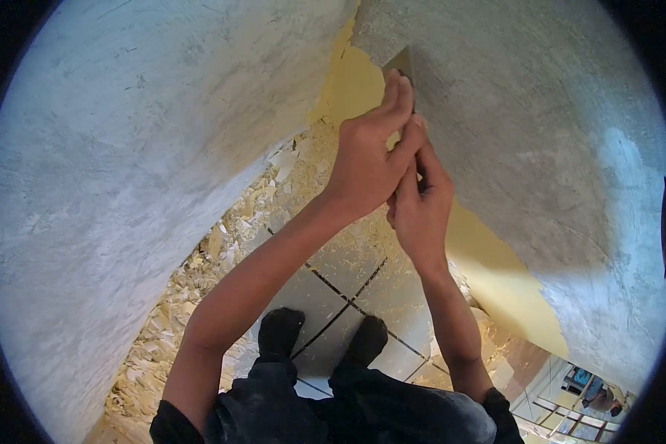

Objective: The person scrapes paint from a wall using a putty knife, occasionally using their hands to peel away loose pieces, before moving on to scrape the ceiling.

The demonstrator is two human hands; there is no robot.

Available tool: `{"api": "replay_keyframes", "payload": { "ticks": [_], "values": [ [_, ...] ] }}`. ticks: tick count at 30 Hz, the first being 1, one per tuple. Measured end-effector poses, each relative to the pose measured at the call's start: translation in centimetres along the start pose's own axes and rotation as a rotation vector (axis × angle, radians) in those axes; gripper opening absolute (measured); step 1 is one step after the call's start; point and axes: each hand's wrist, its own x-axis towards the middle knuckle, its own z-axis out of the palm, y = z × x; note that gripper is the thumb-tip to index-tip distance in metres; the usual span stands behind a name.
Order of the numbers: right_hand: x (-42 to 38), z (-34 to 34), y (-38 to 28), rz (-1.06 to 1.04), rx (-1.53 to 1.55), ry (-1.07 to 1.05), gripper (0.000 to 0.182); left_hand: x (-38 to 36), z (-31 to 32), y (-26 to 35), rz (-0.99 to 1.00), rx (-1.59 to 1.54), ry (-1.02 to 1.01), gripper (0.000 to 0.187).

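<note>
A flat scraper blade (400, 62) rests against the grey, bared surface of the right wall (510, 126), close to the corner. My left hand (368, 159) is closed, its fingers pressed together on the blade just below its top end. Below and to the right, my right hand (425, 203) is wrapped round the scraper's lower part, which the fingers mostly hide. The two hands touch. Yellow paint (355, 85) remains in a strip by the corner, and a larger yellow patch (496, 274) covers the lower right wall.
The left wall (148, 148) is scraped grey-white. Paint flakes (163, 333) lie thickly along its foot. My feet (281, 329) stand on grey floor tiles (333, 318) with dark joints. Various objects (599, 396) show at the lower right.
</note>
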Motion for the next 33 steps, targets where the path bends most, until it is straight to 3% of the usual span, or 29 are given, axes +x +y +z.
{"api": "replay_keyframes", "payload": {
  "ticks": [3,5,6,8,12,14,15,17,18,20,27,29,30,32,33],
  "values": [
    [0.5,0.2,0.6,0.028,0.055,0.016,0.037,0.0,0.5,-1.3,0.106,0.023,0.012,0.043],
    [0.8,0.7,-0.3,0.027,0.019,-0.045,0.037,0.0,0.1,-1.0,-0.152,-0.205,0.035,0.043],
    [0.4,0.4,-0.7,0.026,0.02,-0.04,0.037,-0.1,0.1,-0.8,-0.149,-0.205,0.032,0.043],
    [-0.3,-0.2,-1.2,0.091,0.115,0.018,0.037,0.0,0.1,-0.6,0.126,0.024,0.006,0.043],
    [2.0,0.9,0.3,0.041,0.017,-0.061,0.038,1.0,0.1,-2.0,0.15,0.129,0.095,0.043],
    [0.6,1.2,-1.2,-0.004,0.032,-0.042,0.038,0.6,-1.5,0.8,-0.208,-0.11,-0.015,0.043],
    [0.6,1.0,-1.1,-0.012,0.035,-0.039,0.038,0.9,-1.1,0.4,-0.199,-0.109,-0.014,0.043],
    [0.5,0.4,-0.4,0.041,0.073,0.034,0.038,0.9,0.0,-1.0,0.258,0.135,0.059,0.043],
    [0.4,0.7,-0.4,0.051,0.071,0.031,0.038,0.6,-0.1,-1.5,0.247,0.135,0.055,0.043],
    [0.8,1.2,-0.5,-0.005,-0.046,-0.026,0.039,0.3,0.0,-2.3,0.038,-0.032,0.079,0.044],
    [1.3,1.2,0.3,0.074,0.077,0.025,0.038,0.8,0.0,-2.0,0.053,0.017,0.014,0.044],
    [0.5,1.3,-1.1,0.062,0.06,-0.015,0.038,0.3,-0.9,-0.8,-0.083,-0.062,0.007,0.044],
    [0.8,1.1,-1.0,0.052,0.064,-0.01,0.038,0.8,-0.7,-1.1,-0.072,-0.06,0.008,0.044],
    [1.2,0.7,-0.2,0.069,0.078,0.015,0.037,1.1,-0.3,-2.0,0.16,0.103,0.013,0.045],
    [1.1,1.0,0.2,0.078,0.078,0.012,0.037,0.8,-0.4,-1.9,0.151,0.104,0.009,0.045]
  ]
}}
